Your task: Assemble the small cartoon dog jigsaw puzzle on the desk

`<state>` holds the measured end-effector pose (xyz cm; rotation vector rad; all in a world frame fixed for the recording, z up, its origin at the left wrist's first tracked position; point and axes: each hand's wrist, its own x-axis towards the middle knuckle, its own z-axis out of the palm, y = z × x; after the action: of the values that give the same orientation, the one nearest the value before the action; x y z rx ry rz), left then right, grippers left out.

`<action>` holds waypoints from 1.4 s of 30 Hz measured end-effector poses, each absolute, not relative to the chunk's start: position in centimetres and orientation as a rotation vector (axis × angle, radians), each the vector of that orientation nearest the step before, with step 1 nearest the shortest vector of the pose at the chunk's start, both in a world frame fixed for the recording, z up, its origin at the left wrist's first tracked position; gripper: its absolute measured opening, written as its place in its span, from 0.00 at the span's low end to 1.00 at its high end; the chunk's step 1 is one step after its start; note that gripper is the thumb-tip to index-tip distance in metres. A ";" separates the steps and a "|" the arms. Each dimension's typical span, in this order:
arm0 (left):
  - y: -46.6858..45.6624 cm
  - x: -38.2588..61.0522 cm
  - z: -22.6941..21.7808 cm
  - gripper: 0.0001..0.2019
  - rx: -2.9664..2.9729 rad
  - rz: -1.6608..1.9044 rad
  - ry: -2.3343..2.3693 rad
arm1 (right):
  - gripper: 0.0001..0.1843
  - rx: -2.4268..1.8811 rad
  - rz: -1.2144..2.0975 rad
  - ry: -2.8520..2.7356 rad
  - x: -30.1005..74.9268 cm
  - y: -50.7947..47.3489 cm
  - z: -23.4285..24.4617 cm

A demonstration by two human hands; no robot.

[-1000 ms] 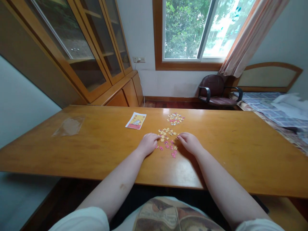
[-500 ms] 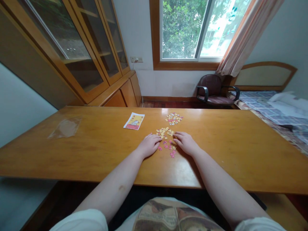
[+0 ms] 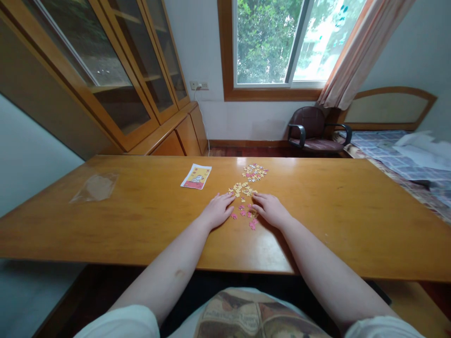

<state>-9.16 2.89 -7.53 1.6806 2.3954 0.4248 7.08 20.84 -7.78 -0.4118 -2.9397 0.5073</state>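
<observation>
Small jigsaw pieces lie on the wooden table between my hands. My left hand (image 3: pixel 217 210) rests at their left side, fingers stretched out, with the fingertips at the edge of the yellow pieces (image 3: pixel 243 189). On the other side my right hand (image 3: pixel 270 207) lies with its fingers extended, the tips touching or right beside the yellow pieces. Pink pieces (image 3: pixel 243 213) are scattered nearer to me, some close under the right thumb. A mixed pile of jigsaw pieces (image 3: pixel 255 172) sits farther back. I see nothing gripped in either hand.
A picture card (image 3: pixel 196 177) with a white animal lies left of the pieces. A clear plastic bag (image 3: pixel 96 188) is at the table's (image 3: pixel 148 225) left. Beyond stand a glass-door cabinet (image 3: pixel 141 70), an armchair (image 3: pixel 313 129) and a bed (image 3: pixel 384 150).
The yellow pieces have been pushed slightly away from me and closer together. My hands have shifted only a little, the fingertips moving slightly inward and forward.
</observation>
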 end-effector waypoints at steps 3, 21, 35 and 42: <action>3.1 -9.1 -7.7 0.24 1.696 0.434 2.376 | 0.27 -0.367 0.565 -2.961 6.8 20.5 -8.3; 3.8 -10.4 -9.2 0.21 1.482 0.675 2.533 | 0.31 -0.484 0.277 -3.121 0.8 27.8 -9.3; 4.0 -10.5 -10.0 0.20 1.517 0.675 2.568 | 0.35 -0.442 0.155 -3.111 -2.2 29.3 -9.6; 4.0 -10.3 -9.9 0.20 1.518 0.658 2.573 | 0.32 -0.255 0.169 -3.122 -2.3 29.5 -9.6</action>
<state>-10.32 4.05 -9.89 1.5182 2.5730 0.6584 -2.34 29.51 -9.59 -0.2548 -3.1217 0.1686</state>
